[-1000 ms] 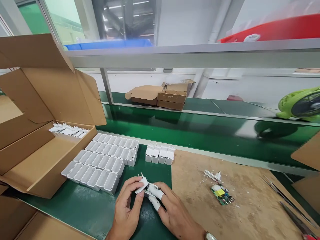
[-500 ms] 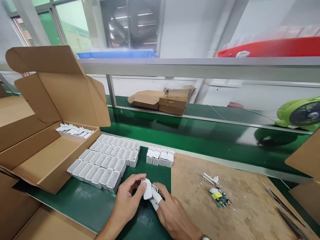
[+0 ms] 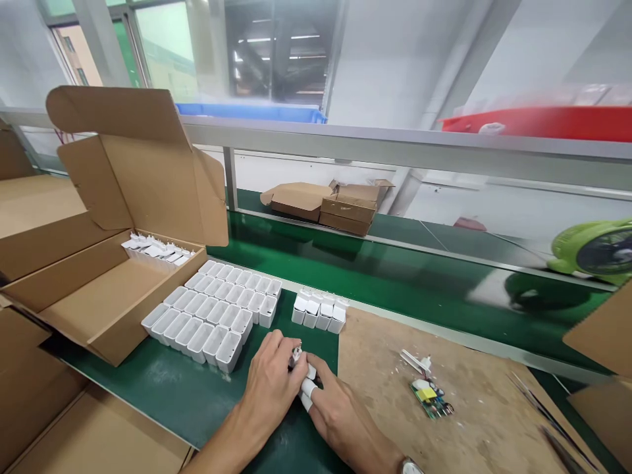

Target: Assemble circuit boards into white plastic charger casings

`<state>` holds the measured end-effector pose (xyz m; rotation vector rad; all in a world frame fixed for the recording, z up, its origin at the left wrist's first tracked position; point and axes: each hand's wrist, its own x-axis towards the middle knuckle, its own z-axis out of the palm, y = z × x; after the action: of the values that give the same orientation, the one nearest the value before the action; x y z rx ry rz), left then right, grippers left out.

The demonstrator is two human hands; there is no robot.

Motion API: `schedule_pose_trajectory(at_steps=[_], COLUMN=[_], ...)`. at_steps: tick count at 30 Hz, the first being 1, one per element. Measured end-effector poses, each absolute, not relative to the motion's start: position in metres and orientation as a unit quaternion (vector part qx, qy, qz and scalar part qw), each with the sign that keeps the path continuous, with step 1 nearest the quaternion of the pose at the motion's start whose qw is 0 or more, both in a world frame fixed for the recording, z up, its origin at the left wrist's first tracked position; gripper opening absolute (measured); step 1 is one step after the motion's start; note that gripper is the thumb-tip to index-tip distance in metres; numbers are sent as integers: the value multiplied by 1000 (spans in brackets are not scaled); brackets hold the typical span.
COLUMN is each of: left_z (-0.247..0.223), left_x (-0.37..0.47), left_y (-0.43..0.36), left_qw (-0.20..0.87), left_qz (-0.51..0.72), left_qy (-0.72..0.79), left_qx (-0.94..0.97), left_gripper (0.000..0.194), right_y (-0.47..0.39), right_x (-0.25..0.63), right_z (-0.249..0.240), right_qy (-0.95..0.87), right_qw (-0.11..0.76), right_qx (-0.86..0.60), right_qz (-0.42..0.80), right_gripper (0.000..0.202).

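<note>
My left hand [image 3: 270, 375] is closed around a small white plastic piece [image 3: 297, 354] with metal bits at its top, and its fingers cover most of it. Right beside it, my right hand [image 3: 342, 407] grips a white plastic case [image 3: 311, 372], largely hidden by the fingers. White coverings wrap fingers of the right hand. The two hands meet over the green table. Beyond them stand several white cases with tilted lids [image 3: 320, 311]. To the left are rows of open-topped white cases [image 3: 210, 309]. A green circuit board [image 3: 430, 398] with a wired white cap [image 3: 417, 361] lies on the right.
An open cardboard box [image 3: 116, 289] at left holds several white parts. Tweezers [image 3: 550, 411] rest on the brown board [image 3: 380, 408]. A green fan [image 3: 592, 250] stands at the far right. Flat cartons [image 3: 345, 214] sit behind, under a metal shelf [image 3: 395, 148].
My left hand has moved over the white piece and turned back-up, hiding more of it, and now presses close to the right hand. The camera view has shifted slightly left.
</note>
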<state>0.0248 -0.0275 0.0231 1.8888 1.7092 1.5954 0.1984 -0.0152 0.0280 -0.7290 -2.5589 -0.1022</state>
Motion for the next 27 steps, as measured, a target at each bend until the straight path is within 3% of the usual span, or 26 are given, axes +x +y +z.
schedule_pose_trajectory(at_steps=[5,9,13,20,27], left_z=[21,6,-8,-3,-10], left_x=[16,4,-4,0,8], left_y=[-40,-63,-77,-76,-74], left_qw=[79,212,299,325,302], left_qz=[559,561,537,439,462], left_qy=[532,565,586,531,527], left_qx=[632,566,528,648,646], left_gripper=[32,35,40,48,42], right_y=[-9,-11,-14,-16,-27], right_x=[201,204,202,206,208], right_z=[26,31,33,16,27], right_qy=[-928,-911,-911,-911,-878], right_qw=[274,313,290,260,267], right_qx=[-251,-268,-291,-319,-398], right_qz=[11,27,46,38,4], right_gripper=[33,38,46,53,58])
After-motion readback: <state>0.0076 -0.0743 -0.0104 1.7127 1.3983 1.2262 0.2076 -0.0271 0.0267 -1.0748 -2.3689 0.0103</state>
